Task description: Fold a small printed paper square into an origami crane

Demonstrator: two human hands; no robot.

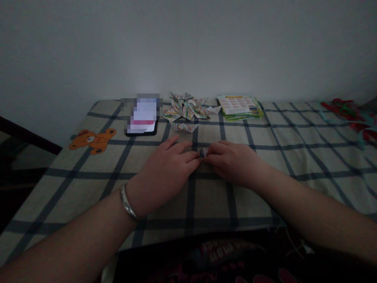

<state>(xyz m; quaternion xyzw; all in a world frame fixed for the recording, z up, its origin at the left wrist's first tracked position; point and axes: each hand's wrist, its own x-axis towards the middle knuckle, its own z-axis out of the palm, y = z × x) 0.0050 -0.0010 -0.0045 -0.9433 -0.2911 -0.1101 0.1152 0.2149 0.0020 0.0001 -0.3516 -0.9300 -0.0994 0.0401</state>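
tiny folded paper piece (203, 152) sits right btwn the two sets of fingertips, left hand (166, 169) and right hand (232, 163) both flat-ish on the checked cloth (265, 188), both pinching it from opposite sides, equally close tbh.
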